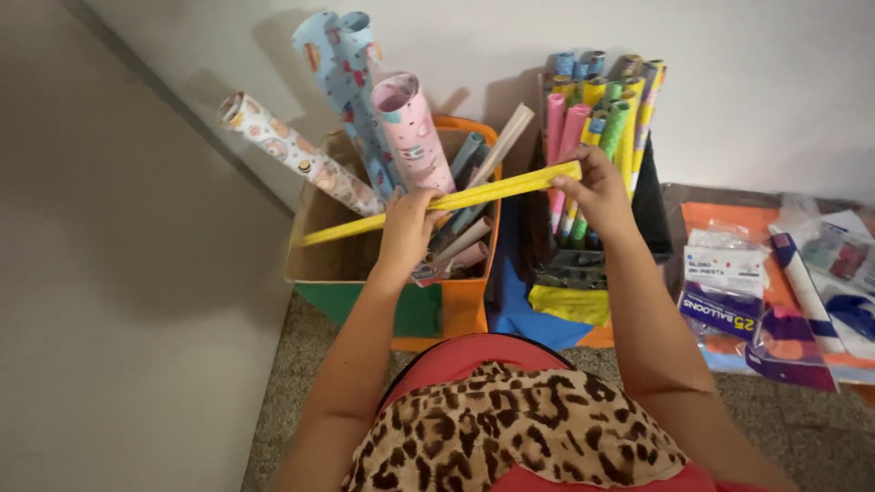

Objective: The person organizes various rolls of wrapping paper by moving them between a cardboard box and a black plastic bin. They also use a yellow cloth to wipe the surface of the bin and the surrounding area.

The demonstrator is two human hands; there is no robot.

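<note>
I see both hands closed on one yellow roll — left hand wrapped around it near mid-length, right hand pinching its upper end. Long axis runs slantwise, low end sticking out past the left grip, high end at the right grip. It hangs over the cardboard box of patterned rolls; the bundle of coloured rolls stands just behind the right grip. Balloon packets lie well off to the right — untouched.
</note>
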